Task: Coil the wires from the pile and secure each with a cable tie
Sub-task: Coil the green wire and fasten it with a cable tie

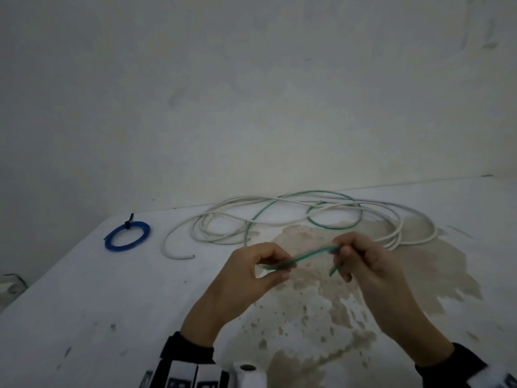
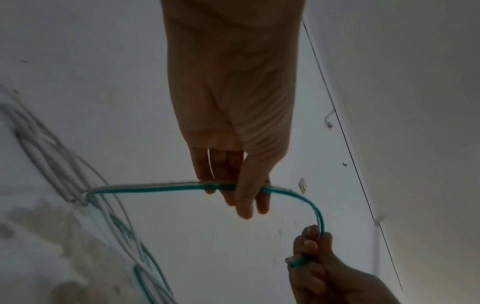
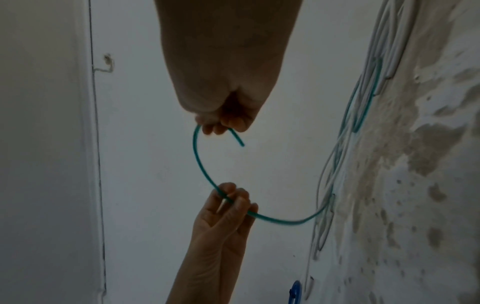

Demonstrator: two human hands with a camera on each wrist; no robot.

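Note:
A green wire stretches between both hands above the white table. My left hand pinches it between thumb and fingers; my right hand grips it close to its free end, which pokes out below the fist. In the left wrist view the green wire bends down from the left hand to the right hand. The wire's far length runs back into the pile of white wire. In the right wrist view the left hand holds the green arc.
A coiled blue wire bound with a black cable tie lies at the table's far left. A white wire end trails toward the front. A brown stain covers the table under my hands. A wall stands behind.

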